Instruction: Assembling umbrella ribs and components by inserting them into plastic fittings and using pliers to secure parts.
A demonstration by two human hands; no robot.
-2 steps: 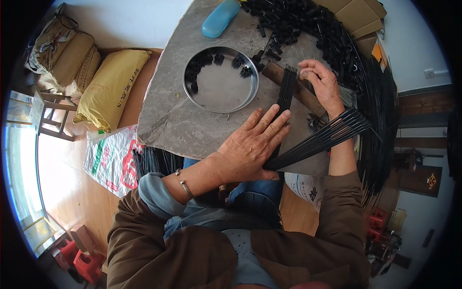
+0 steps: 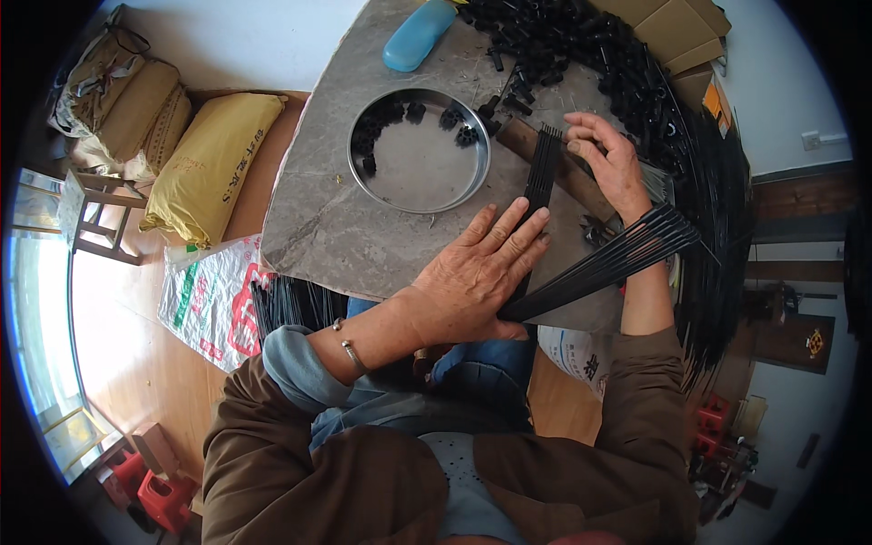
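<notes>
My left hand [image 2: 481,263] lies stretched over thin black rods [image 2: 542,173], its fingers flat across a narrow row whose tips point away from me. Under its thumb it also grips a fanned bundle of the same rods [image 2: 604,263], which slants up to the right across my right forearm. Just right of the row's far tips is my right hand [image 2: 618,173], fingers curled and thumb drawn in toward them; whatever they pinch is too small to make out. A round metal tray [image 2: 418,204] with clusters of short black tubular pieces [image 2: 366,136] stands left of the row.
A wooden bar [image 2: 572,177] lies beneath the row on the grey stone-look table [image 2: 309,218]. Black tubes [image 2: 545,45] are heaped at the back, beside a blue case [image 2: 418,36] and cardboard [image 2: 677,32]. Long black rods [image 2: 713,245] line the right edge. A yellow sack [image 2: 209,168] is at left.
My right hand's fingers have shifted very slightly beside the row's tips. The left hand keeps its place on the rods.
</notes>
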